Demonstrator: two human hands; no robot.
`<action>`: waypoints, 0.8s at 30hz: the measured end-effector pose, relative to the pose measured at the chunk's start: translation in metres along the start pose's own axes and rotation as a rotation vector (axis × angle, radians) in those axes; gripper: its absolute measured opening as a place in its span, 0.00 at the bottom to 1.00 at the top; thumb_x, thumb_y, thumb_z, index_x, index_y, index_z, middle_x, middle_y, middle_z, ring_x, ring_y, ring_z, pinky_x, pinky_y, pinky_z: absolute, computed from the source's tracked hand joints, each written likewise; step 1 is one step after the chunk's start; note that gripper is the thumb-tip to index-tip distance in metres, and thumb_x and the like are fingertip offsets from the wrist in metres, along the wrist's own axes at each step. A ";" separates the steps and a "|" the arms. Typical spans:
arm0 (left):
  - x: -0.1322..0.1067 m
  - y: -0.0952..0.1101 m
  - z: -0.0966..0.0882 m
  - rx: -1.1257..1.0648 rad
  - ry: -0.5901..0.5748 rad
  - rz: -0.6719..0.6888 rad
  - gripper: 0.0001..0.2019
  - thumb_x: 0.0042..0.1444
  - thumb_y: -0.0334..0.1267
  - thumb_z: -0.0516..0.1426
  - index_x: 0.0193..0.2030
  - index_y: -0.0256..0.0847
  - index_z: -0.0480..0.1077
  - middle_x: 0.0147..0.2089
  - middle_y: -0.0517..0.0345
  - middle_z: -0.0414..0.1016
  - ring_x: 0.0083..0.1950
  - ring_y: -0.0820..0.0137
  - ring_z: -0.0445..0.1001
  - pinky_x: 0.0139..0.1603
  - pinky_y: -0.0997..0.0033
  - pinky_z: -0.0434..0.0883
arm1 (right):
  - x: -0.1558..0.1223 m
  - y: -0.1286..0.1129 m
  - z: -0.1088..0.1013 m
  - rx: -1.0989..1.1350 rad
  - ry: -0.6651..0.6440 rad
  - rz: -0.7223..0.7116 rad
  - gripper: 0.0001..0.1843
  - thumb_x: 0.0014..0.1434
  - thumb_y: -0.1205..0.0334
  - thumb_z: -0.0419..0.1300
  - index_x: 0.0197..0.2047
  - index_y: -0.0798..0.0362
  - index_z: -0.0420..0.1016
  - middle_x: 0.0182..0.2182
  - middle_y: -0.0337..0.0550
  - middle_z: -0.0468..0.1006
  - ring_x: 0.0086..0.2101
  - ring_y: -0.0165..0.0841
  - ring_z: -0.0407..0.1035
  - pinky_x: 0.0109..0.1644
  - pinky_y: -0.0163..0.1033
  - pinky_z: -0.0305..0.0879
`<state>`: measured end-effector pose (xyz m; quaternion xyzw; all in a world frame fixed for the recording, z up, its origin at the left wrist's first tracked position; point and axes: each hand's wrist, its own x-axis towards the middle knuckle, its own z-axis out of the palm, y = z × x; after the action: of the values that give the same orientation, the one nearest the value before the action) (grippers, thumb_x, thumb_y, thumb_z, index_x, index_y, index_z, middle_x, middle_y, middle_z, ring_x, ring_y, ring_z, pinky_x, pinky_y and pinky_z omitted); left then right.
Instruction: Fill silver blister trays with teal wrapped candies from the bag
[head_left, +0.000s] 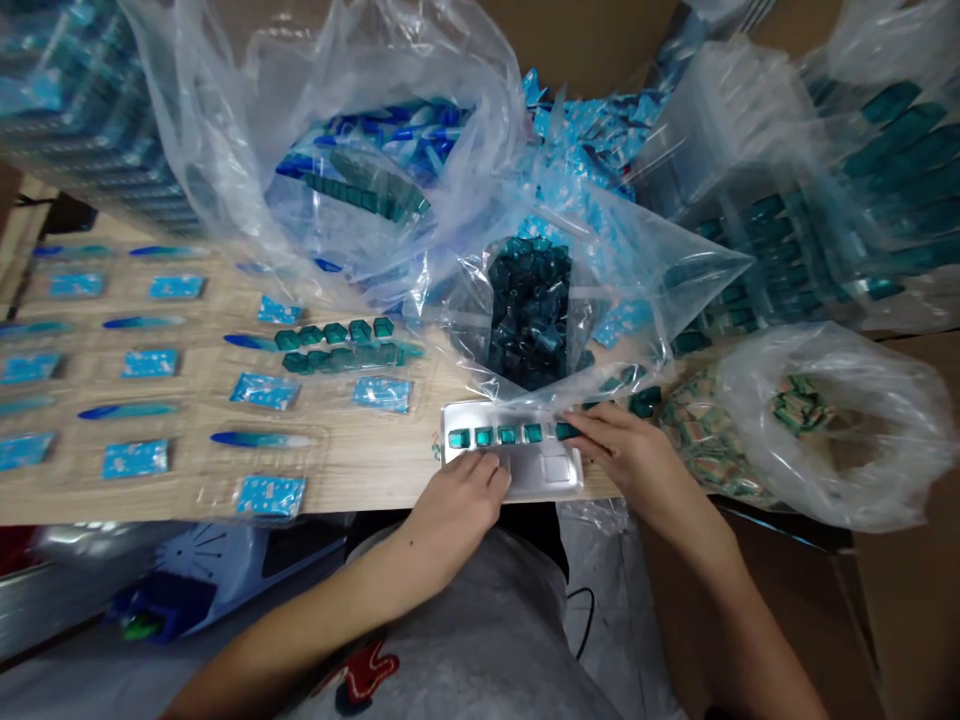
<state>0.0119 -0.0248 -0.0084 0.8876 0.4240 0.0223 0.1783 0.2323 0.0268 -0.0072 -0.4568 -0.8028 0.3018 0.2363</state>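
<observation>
A clear plastic blister tray [551,478] lies at the near edge of the wooden table [360,465], with several teal square pieces [495,436] set in a row along its top. My left hand [461,500] rests on the tray's lower left, fingers curled on its surface. My right hand [626,450] is at the tray's right end, fingertips pinched on a teal piece [566,431] in the row. Just behind the tray stands an open plastic bag [529,310] full of loose teal pieces.
Filled trays with blue packets [264,390] and blue sticks [259,439] cover the table's left. Another teal row [337,345] lies mid-table. Large bags of blue items [375,160] stand behind; a bag of green packets [802,410] sits right. Stacked packs fill the far right.
</observation>
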 end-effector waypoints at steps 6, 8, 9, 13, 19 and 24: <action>0.008 0.016 0.011 0.187 0.048 0.126 0.10 0.59 0.21 0.49 0.36 0.31 0.71 0.35 0.46 0.75 0.37 0.59 0.74 0.39 0.59 0.72 | 0.005 0.004 0.015 0.006 -0.064 -0.033 0.16 0.67 0.61 0.50 0.49 0.49 0.78 0.39 0.47 0.79 0.40 0.40 0.74 0.42 0.45 0.74; 0.008 0.013 0.011 0.156 0.065 0.160 0.10 0.59 0.21 0.49 0.36 0.32 0.70 0.34 0.47 0.74 0.37 0.59 0.74 0.39 0.60 0.72 | 0.002 0.007 0.016 -0.069 -0.072 -0.011 0.16 0.66 0.60 0.51 0.49 0.50 0.78 0.37 0.48 0.78 0.39 0.42 0.74 0.41 0.47 0.73; 0.008 0.011 0.009 0.135 0.077 0.165 0.10 0.59 0.21 0.49 0.34 0.32 0.70 0.34 0.47 0.74 0.36 0.60 0.74 0.38 0.60 0.72 | 0.000 0.008 0.016 -0.095 -0.066 0.004 0.15 0.65 0.59 0.53 0.49 0.51 0.78 0.35 0.49 0.77 0.38 0.42 0.73 0.40 0.47 0.73; 0.006 0.002 -0.012 -0.036 0.139 0.145 0.09 0.61 0.26 0.49 0.32 0.35 0.68 0.32 0.52 0.72 0.34 0.64 0.72 0.36 0.65 0.72 | -0.015 0.001 0.007 0.001 0.091 0.067 0.18 0.64 0.56 0.55 0.55 0.49 0.73 0.39 0.50 0.74 0.39 0.40 0.72 0.39 0.44 0.73; 0.005 -0.002 -0.051 -0.267 0.300 0.166 0.08 0.62 0.27 0.49 0.34 0.37 0.66 0.34 0.54 0.73 0.36 0.69 0.70 0.38 0.69 0.68 | -0.034 -0.022 -0.009 0.159 0.044 0.088 0.14 0.61 0.59 0.60 0.50 0.42 0.76 0.37 0.41 0.76 0.35 0.32 0.74 0.36 0.34 0.72; -0.015 -0.010 -0.059 -0.354 0.384 0.253 0.13 0.63 0.45 0.54 0.45 0.36 0.67 0.40 0.49 0.75 0.40 0.66 0.71 0.42 0.67 0.71 | -0.055 -0.035 -0.019 0.097 0.191 -0.025 0.09 0.62 0.59 0.59 0.42 0.42 0.81 0.33 0.41 0.80 0.32 0.32 0.76 0.31 0.31 0.73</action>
<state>-0.0161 -0.0130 0.0454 0.8681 0.3253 0.2856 0.2429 0.2501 -0.0300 0.0254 -0.4614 -0.7668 0.2924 0.3372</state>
